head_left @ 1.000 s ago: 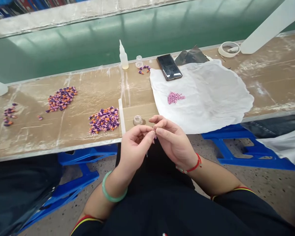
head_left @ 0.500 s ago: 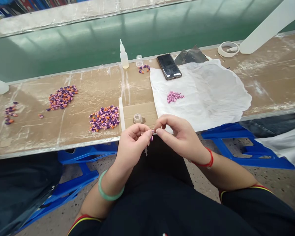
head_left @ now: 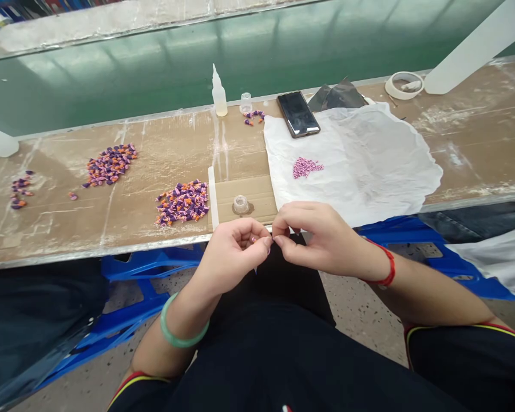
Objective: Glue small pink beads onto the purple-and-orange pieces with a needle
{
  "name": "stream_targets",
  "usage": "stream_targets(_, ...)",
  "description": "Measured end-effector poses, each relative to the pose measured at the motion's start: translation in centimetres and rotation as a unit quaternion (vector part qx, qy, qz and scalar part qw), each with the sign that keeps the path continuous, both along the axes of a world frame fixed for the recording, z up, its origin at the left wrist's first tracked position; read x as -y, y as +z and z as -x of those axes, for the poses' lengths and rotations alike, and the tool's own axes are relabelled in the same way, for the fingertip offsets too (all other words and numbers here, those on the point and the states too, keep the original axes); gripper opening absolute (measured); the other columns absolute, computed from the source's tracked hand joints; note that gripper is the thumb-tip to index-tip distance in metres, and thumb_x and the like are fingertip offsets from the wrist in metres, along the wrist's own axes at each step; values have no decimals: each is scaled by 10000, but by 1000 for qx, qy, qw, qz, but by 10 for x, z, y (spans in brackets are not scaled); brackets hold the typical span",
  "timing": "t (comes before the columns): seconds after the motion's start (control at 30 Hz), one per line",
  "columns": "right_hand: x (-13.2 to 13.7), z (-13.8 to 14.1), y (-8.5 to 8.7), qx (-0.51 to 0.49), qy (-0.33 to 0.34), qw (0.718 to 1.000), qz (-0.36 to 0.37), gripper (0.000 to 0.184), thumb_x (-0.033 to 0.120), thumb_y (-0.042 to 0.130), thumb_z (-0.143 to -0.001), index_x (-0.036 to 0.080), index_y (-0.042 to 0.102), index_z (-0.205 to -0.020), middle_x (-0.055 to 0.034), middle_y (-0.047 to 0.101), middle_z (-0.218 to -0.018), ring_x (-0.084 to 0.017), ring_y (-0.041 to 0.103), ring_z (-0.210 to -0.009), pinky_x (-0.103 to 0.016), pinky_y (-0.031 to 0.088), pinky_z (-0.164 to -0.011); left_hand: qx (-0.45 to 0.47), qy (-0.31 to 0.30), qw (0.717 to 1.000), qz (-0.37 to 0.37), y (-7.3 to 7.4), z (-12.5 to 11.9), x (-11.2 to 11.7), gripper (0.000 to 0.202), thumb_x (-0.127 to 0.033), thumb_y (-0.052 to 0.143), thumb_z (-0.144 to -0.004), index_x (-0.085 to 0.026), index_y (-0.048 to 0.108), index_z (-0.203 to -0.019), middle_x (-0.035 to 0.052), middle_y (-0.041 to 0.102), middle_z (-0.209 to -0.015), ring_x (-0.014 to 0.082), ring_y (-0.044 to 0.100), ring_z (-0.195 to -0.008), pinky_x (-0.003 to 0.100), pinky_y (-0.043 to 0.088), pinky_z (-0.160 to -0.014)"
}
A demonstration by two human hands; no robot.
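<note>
Hands meet just off near edge of table (head_left: 111, 229), above lap. Left hand (head_left: 236, 252) and right hand (head_left: 315, 237) both pinched narrow, fingertips touching, on small piece (head_left: 268, 247); piece mostly hidden, only a purple tint shows.

Judgement: fine fingertip work. Pinch lightly with tips only, brace wrists, work closer over table so a dropped bit lands in reach.

Purple-orange pile (head_left: 183, 201) lies far-left of hands, clear cap (head_left: 241, 204) just beyond them, pink bead heap (head_left: 306, 167) on white sheet (head_left: 369, 166) far-right.

Writing: none readable. Phone (head_left: 298, 113) screen dark, dropper bottle (head_left: 218, 94) shows no label.
</note>
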State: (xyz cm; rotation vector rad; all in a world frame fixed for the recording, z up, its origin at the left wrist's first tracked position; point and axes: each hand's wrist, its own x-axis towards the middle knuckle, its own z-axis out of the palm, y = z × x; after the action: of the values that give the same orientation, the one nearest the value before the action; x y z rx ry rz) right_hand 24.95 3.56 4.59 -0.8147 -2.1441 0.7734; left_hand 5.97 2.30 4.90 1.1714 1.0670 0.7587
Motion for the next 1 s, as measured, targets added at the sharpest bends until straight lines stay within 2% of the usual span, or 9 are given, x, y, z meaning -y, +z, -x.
stream_targets(0.1,1,0,-1,-29,-6,999,33,146,78,542,-811,199,525,-730,32,550,-649,-99,485,-568,-220,403,-540,53,-13,998,42,-2,1,-2,251,-332,782,-692,-148,612,-667,-21,559,-575,51,419,-477,179,314,-446)
stream_targets(0.2,1,-1,-1,-36,-10,999,18,149,81,529,-817,206,522,-737,29,557,-656,-105,495,-571,-229,412,-541,100,-14,990,99,-4,2,-2,372,-444,835,-671,-147,612,-681,-26,541,-571,34,381,-450,171,263,-418)
stream_targets(0.43,-4,1,-4,23,3,983,-184,193,70,510,-861,239,522,-769,-1,596,-689,-155,525,-617,-289,457,-565,120,-27,984,131,-8,1,-3,461,-518,856,-648,-147,583,-655,-58,458,-514,21,329,-433,166,213,-415)
stream_targets(0.57,-4,1,-3,55,28,956,-288,199,86,516,-917,249,571,-816,-26,658,-756,-183,569,-667,-334,508,-620,93,-16,993,65,-7,0,-1,378,-455,795,-716,-166,561,-648,-51,477,-516,43,367,-441,180,279,-426)
stream_targets(0.63,-1,1,0,21,13,971,-238,177,80,523,-906,236,576,-841,-28,668,-765,-177,586,-679,-328,521,-633,41,23,998,-32,-4,0,4,267,-364,733,-765,-173,580,-657,-30,532,-539,65,422,-456,196,331,-445)
stream_targets(0.7,4,3,2,-31,-17,993,-115,154,82,527,-883,222,572,-838,-15,661,-745,-156,593,-660,-299,517,-615,-44,69,984,-161,0,1,10,161,-261,673,-788,-180,610,-663,-17,571,-552,82,458,-470,210,355,-464)
stream_targets(0.77,8,5,5,-67,-36,997,12,119,108,543,-867,209,574,-810,-5,656,-732,-138,597,-642,-270,506,-595,-123,93,945,-288,3,1,14,131,-193,638,-791,-190,632,-660,-19,581,-545,89,466,-471,218,364,-479)
stream_targets(0.83,11,8,7,-90,-39,991,88,104,133,563,-855,197,576,-774,1,650,-714,-128,589,-629,-250,490,-577,-167,94,905,-380,5,2,17,148,-159,621,-799,-198,638,-657,-26,590,-544,85,461,-465,218,367,-488)
stream_targets(1.0,13,13,10,-115,-31,983,141,111,128,563,-822,185,573,-728,11,619,-663,-115,549,-595,-230,462,-554,-199,90,866,-451,4,2,17,166,-127,610,-816,-195,636,-667,-39,584,-536,70,445,-445,200,375,-487)
